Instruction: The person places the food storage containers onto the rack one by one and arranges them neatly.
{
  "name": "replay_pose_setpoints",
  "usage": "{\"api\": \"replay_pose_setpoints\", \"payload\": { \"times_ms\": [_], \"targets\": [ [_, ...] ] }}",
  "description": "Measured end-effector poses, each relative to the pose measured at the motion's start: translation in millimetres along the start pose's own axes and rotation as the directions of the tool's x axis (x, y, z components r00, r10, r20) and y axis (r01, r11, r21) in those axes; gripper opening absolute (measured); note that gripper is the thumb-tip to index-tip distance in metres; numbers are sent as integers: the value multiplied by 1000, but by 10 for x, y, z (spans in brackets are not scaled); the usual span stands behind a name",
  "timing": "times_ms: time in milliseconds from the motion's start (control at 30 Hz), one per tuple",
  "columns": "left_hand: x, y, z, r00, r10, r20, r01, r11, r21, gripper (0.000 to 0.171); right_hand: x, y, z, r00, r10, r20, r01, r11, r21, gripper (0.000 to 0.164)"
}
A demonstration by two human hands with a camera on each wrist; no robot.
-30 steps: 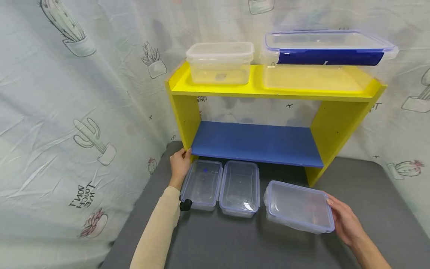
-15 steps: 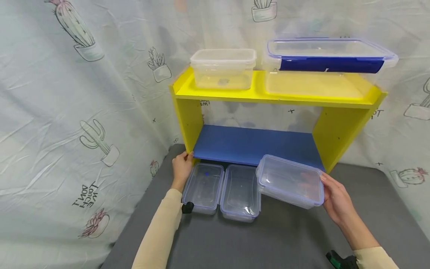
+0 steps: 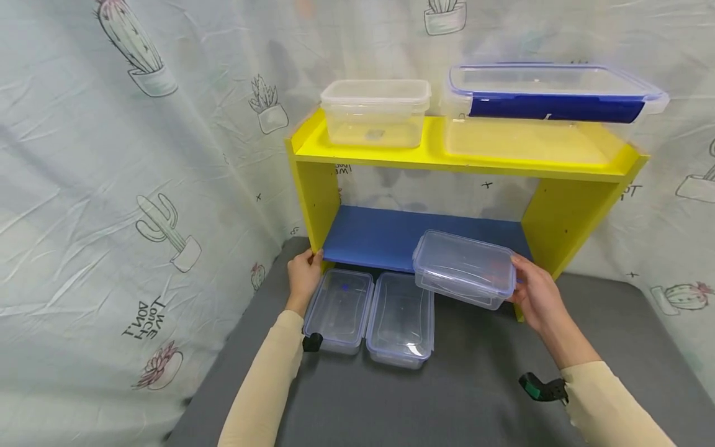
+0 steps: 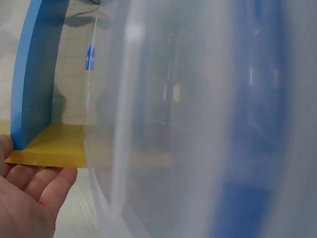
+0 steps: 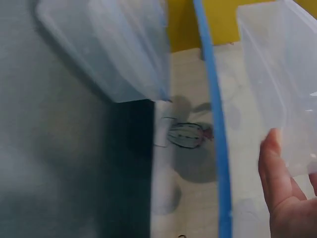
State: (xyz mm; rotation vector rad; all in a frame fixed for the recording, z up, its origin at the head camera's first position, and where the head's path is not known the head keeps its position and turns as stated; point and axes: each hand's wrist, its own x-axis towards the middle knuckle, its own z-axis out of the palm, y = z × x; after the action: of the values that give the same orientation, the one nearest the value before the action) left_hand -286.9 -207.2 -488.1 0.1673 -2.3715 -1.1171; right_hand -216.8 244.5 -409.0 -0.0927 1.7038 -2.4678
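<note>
My left hand point(image 3: 303, 279) grips the lower front edge of the yellow side panel point(image 3: 314, 208) of a small shelf unit. In the left wrist view, its fingers point(image 4: 42, 184) bend around that panel's edge. My right hand point(image 3: 537, 297) holds a clear lidded food container point(image 3: 465, 264) with a pale blue rim by its right end. This container is raised and slightly tilted at the front edge of the blue shelf point(image 3: 374, 234). Two similar containers, a left one point(image 3: 341, 307) and a right one point(image 3: 401, 316), lie side by side on the table, partly under the blue shelf.
On the yellow top board point(image 3: 436, 138) stand a clear container with a whitish lid point(image 3: 374, 115) and a larger one with a dark blue clasp point(image 3: 553, 107). A cactus-print curtain point(image 3: 184, 155) hangs behind and at left. The table point(image 3: 424, 410) is dark grey.
The right hand has lifted the container off the table area and carried it up, left and toward the blue shelf. My left hand keeps its grip on the panel.
</note>
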Motion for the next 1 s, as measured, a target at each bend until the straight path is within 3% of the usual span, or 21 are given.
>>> {"api": "replay_pose_setpoints", "payload": {
  "times_ms": [300, 500, 733, 900, 1000],
  "targets": [
    [-2, 27, -4, 1000, -15, 9, 15, 1000, 9, 30, 251, -59, -15, 999, 40, -11, -41, 999, -18, 15],
    [13, 35, 4, 1000, -9, 8, 9, 1000, 12, 29, 349, -12, -23, 997, 71, -8, -72, 995, -74, 40],
    [24, 23, 20, 1000, 17, -12, -17, 1000, 9, 30, 421, 15, -42, 995, 84, -58, -91, 987, -130, 42],
    [19, 17, -7, 1000, 8, -19, -8, 1000, 9, 29, 495, 10, -12, 993, 68, -91, -88, 970, -228, 74],
    [19, 10, -18, 1000, 5, -22, -5, 1000, 12, 29, 541, 7, 30, 992, 58, -115, -93, 938, -333, 84]
  ]
}}
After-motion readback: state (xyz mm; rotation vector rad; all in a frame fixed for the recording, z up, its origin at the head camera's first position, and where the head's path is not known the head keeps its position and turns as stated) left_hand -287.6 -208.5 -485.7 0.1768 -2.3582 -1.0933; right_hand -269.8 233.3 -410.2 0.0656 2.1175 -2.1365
